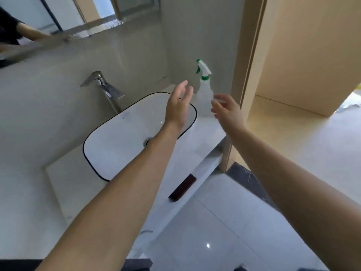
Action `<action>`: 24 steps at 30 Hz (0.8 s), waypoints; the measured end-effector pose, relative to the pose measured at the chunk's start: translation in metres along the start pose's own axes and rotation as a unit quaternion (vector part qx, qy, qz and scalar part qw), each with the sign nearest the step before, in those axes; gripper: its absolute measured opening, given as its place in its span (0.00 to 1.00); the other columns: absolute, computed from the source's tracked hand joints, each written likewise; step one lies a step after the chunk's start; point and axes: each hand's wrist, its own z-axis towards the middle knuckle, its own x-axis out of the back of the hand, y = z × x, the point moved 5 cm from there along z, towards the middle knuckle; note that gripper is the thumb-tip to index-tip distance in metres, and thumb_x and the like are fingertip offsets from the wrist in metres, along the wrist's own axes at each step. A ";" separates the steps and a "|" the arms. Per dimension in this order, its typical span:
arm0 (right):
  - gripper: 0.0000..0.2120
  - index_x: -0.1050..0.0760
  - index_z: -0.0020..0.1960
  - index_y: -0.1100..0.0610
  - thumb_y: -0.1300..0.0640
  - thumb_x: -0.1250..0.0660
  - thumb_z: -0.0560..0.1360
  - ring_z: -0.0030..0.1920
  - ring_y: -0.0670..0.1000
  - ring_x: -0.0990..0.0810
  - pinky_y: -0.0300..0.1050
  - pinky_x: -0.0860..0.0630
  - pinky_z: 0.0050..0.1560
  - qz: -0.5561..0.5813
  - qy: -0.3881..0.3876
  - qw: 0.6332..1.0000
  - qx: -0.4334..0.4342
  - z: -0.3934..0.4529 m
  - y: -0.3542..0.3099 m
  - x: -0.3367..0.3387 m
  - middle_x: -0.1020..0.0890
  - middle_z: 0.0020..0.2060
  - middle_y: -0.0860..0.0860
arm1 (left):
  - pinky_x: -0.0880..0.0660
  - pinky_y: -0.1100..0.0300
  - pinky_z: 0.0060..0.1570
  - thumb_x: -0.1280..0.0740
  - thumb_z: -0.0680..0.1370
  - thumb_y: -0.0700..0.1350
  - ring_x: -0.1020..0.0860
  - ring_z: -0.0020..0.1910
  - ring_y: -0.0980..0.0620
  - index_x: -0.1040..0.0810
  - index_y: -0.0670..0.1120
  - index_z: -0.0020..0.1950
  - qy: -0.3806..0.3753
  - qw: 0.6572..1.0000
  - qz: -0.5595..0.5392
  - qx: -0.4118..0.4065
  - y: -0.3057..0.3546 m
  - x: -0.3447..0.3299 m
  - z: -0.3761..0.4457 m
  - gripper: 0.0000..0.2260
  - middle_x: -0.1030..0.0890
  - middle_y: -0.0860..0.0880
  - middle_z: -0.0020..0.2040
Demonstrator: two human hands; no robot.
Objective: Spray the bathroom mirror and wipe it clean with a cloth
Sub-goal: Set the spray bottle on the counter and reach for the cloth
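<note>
Counter (203, 133) | basin (109, 145), faucet (105, 87) | spray bottle (204, 94) upright | hands (178, 106) (227, 110) spread, empty

We have a single wide-angle view, worn on the head, looking forward and steeply down over both forearms at the counter (205, 132). The frame is tilted, so the sink (121, 137) runs diagonally, and the edges bend. The mirror (58, 18) only clips the upper left corner; the floor (224, 222) fills the lower right, close beneath us.
</note>
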 end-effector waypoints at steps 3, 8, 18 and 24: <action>0.13 0.24 0.63 0.48 0.49 0.36 0.79 0.56 0.52 0.18 0.52 0.21 0.59 0.000 0.046 0.999 -0.002 0.004 0.051 0.026 0.18 0.55 0.49 | 0.33 0.49 0.73 0.40 0.82 0.55 0.32 0.72 0.56 0.31 0.52 0.74 -0.049 0.999 0.006 -0.020 -0.030 -0.049 -0.012 0.21 0.30 0.53 0.74; 0.17 0.22 0.61 0.49 0.45 0.36 0.74 0.49 0.52 0.18 0.54 0.22 0.55 -0.005 0.099 0.995 -0.009 0.015 0.165 0.063 0.17 0.50 0.52 | 0.34 0.48 0.73 0.41 0.83 0.55 0.32 0.72 0.56 0.32 0.51 0.75 -0.104 0.993 0.016 -0.047 -0.113 -0.118 -0.020 0.20 0.31 0.54 0.75; 0.13 0.24 0.64 0.52 0.52 0.37 0.81 0.51 0.53 0.18 0.40 0.26 0.40 -0.016 0.144 0.989 -0.003 0.039 0.402 0.082 0.18 0.53 0.54 | 0.35 0.71 0.62 0.43 0.84 0.53 0.33 0.66 0.63 0.32 0.49 0.76 -0.179 0.965 0.105 -0.159 -0.330 -0.215 -0.032 0.20 0.30 0.51 0.75; 0.13 0.24 0.64 0.52 0.51 0.36 0.81 0.54 0.52 0.19 0.52 0.21 0.58 -0.056 0.112 0.992 -0.012 0.029 0.518 0.038 0.17 0.55 0.52 | 0.34 0.60 0.69 0.42 0.84 0.53 0.30 0.70 0.54 0.30 0.48 0.74 -0.174 0.943 0.225 -0.170 -0.468 -0.190 -0.055 0.19 0.28 0.51 0.72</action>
